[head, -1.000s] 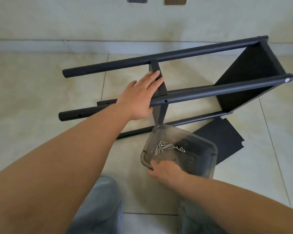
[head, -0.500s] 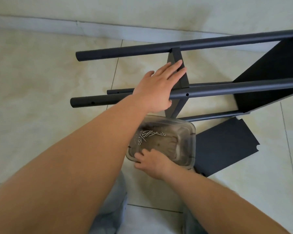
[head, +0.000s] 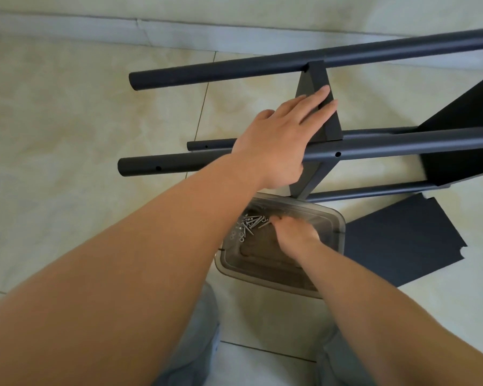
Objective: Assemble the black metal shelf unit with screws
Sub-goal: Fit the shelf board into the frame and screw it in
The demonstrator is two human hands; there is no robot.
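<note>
Right hand [head: 296, 235] fingers curl down among the screws [head: 250, 222] inside the clear tray [head: 338, 232]; whether one is pinched cannot be told. Left hand [head: 276, 143] lies flat, fingers spread, on the shelf frame [head: 402, 143] lying sideways on the tile floor [head: 67, 135]. A loose black panel [head: 402, 240] sits beside the tray.

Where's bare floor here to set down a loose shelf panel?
Bare tile lies left of the pole ends, out to the baseboard. Nearer, it is crowded: the screw tray with the right hand inside, the loose black panel beside it, the left hand on the frame.
</note>
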